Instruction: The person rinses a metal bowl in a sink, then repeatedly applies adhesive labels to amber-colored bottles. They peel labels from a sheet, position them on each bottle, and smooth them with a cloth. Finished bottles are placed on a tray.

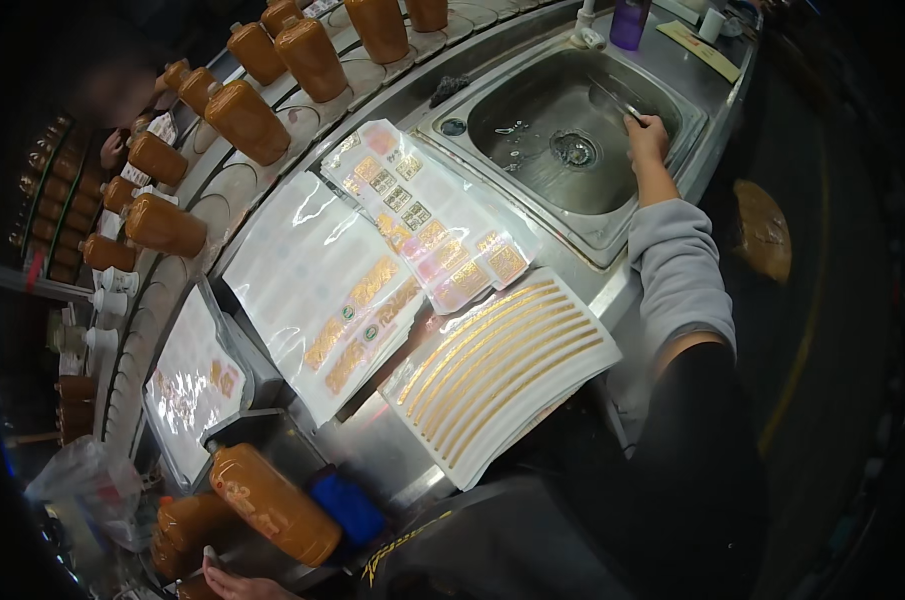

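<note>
My right hand (648, 138) reaches over the right side of the steel sink (613, 225), fingers closed on a thin metal tool (613, 100) that points into the wet basin. My grey sleeve (678, 260) lies across the sink's rim. My left hand (235, 582) is only partly in view at the bottom edge. It touches the lower end of a brown bottle (273, 505) lying tilted, next to a second brown bottle (188, 525). The grip itself is hidden. Between the hands lie label sheets: one with curved gold strips (503, 370), one with small gold labels (428, 215).
Brown bottles (245, 120) ride a curved conveyor (223, 190) along the left and top. A larger sheet (308, 275) and another sheet (193, 380) lie nearby. Another person's hand (113, 150) is beyond the conveyor. A purple cup (628, 20), a blue object (348, 505) and a plastic bag (88, 485) are about.
</note>
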